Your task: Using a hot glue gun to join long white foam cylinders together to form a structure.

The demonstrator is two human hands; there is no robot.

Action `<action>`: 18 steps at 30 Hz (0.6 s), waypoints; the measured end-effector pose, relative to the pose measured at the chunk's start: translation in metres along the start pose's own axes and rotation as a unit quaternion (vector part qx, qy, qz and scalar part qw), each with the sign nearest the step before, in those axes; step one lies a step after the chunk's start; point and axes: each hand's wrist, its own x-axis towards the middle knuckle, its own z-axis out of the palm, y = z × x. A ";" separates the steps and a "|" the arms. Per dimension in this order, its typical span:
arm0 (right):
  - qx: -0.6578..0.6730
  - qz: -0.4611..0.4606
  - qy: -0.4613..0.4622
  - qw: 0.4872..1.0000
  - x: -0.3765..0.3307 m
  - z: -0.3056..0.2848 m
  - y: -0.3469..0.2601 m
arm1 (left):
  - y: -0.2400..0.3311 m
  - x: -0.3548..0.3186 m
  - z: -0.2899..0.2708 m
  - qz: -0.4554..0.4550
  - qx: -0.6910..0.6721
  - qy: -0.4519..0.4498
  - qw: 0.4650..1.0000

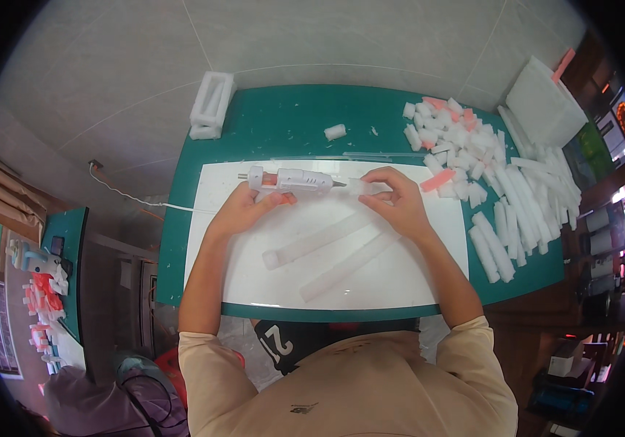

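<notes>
My left hand (248, 209) is wrapped round the handle of a white hot glue gun (303, 180), with its dark nozzle pointing right. Between the fingers of my right hand (398, 202) is a small white foam block (358, 187), close to the nozzle tip; whether they touch I cannot tell. Below, on the white board (247, 288), lie two long foam strips (349, 266), slanting up to the right. The left one has a small foam block (272, 259) at its near end.
A white foam frame (211, 102) stands at the back left of the green table (283, 116). One loose foam piece (335, 132) lies behind the board. At right are a heap of foam blocks (465, 142) with pink pieces and long foam strips (520, 211). A white cord (130, 195) runs to the wall.
</notes>
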 end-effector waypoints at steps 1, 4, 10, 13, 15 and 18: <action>0.001 0.000 -0.001 1.000 0.000 -0.002 0.000 | 0.001 0.000 -0.001 -0.005 -0.014 0.007 1.000; -0.010 0.000 -0.008 1.000 0.001 -0.017 0.000 | 0.000 0.000 -0.004 -0.002 -0.033 0.030 0.999; -0.104 0.014 -0.018 0.994 -0.001 -0.061 -0.012 | -0.006 0.005 -0.016 0.006 0.006 0.117 0.993; -0.212 0.021 -0.063 0.975 -0.013 -0.080 -0.012 | -0.011 0.010 -0.019 0.001 0.016 0.141 0.990; -0.241 0.022 -0.077 0.967 -0.017 -0.079 -0.013 | -0.011 0.010 -0.019 -0.011 0.040 0.151 0.988; -0.280 0.017 -0.089 0.956 -0.020 -0.076 -0.014 | -0.007 0.010 -0.017 -0.029 0.048 0.155 0.986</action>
